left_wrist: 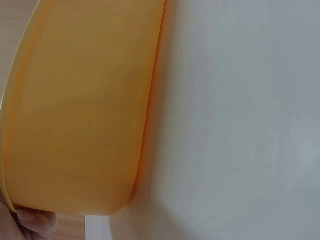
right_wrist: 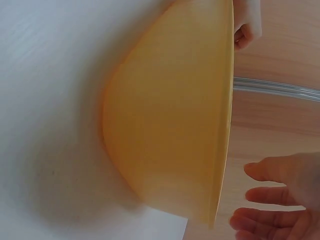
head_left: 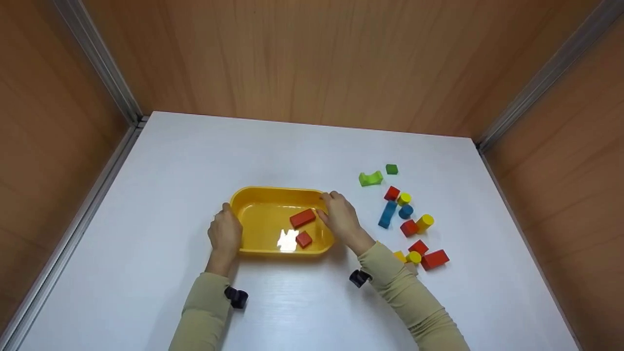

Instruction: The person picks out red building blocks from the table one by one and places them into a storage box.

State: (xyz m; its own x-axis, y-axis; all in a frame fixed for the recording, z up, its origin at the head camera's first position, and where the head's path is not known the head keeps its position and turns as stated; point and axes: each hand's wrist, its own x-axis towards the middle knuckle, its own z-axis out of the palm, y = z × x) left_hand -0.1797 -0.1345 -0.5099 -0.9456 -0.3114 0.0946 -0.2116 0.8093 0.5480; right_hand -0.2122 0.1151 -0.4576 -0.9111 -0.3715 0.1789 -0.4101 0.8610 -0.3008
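Yellow tray (head_left: 263,226) holds two red blocks (head_left: 302,218) (head_left: 303,239) between both hands (head_left: 225,230) (head_left: 342,220).

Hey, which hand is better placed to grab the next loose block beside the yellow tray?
Probably the right hand: its fingers are spread, gripping nothing, and the loose blocks lie on its side of the tray. The left hand grips the tray's opposite end, farther from them.

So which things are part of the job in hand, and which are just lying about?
Seemingly in the job:
yellow tray, gripped by the left hand, the right hand near its rim
long red block and small red block inside

Probably lying about:
curved green block
green cube
blue bar
blue cylinder
yellow cylinders
loose red blocks
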